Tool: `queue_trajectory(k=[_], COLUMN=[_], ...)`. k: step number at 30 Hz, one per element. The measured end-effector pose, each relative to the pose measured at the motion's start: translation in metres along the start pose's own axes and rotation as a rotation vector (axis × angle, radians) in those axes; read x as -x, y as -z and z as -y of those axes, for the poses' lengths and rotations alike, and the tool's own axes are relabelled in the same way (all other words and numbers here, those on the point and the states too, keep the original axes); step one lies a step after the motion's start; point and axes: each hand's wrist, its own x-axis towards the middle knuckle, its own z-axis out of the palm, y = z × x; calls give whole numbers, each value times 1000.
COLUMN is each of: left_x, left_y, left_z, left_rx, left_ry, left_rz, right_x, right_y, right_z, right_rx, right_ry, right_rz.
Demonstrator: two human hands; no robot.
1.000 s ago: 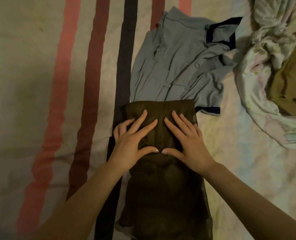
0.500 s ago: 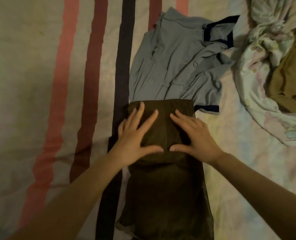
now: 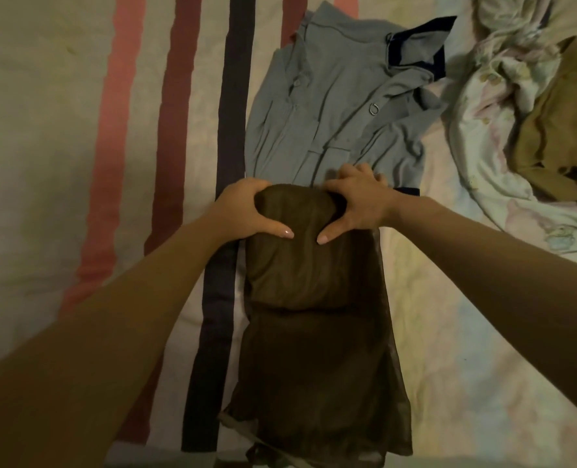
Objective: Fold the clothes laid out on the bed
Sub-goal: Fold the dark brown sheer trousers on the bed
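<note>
- Left hand [image 3: 243, 209] and right hand [image 3: 359, 201] each curl around the far folded end of the dark brown garment [image 3: 310, 298], thumbs on top.
- It lies on the striped bedsheet [image 3: 78, 163], touching the grey polo shirt [image 3: 334, 106].

One cam only, head-worn, wide-angle. It looks fwd and steeply down onto the striped bed [image 3: 61, 163] from close above. Both forearms enter from the bottom corners and meet near frame centre, left hand [image 3: 243, 211] and right hand [image 3: 358, 204] at about mid-height. Edges bend w/ lens distortion. No 2nd view, so no shared area to compare.
</note>
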Motion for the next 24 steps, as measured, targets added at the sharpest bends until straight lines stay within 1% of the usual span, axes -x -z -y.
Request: queue_trajectory(k=[3, 5, 7, 11, 13, 15, 17, 19, 21, 22, 24], left_x=[17, 36, 57, 98, 121, 146, 172, 194, 212, 219, 225], left_y=[-1, -3, -8, -22, -28, -39, -54, -70, -84, -90, -95], left_z=[-8, -14, -20, -33, -37, -39, -37, -35, -30, -27, -25], left_rx=[-28, 35, 110, 213, 269, 301, 302, 200, 29, -14, -13], left_ry=[-169, -228, -207, -126, -123, -139, -153, -193, -291, -319, -320], left_rz=[-78, -69, -38, -18, -4, 16, -18, -76, -101, -107, -144], right_x=[21, 44, 71, 119, 140, 159, 179, 195, 209, 214, 222], right_y=[4, 3, -3, -26, -37, -53, -71, -92, -113, -124, -141], right_z=[0, 3, 12, 32, 41, 47, 56, 66, 77, 83, 91], right_rx=[-120, -265, -378, -444, -425, -384, -335, -225, -97, -61, -53], right_ry=[84, 155, 150, 80, 56, 80, 105, 134, 169, 188, 193], right_rz=[-92, -142, -172, -231, -254, -260, -240, -274, -324, -339, -334])
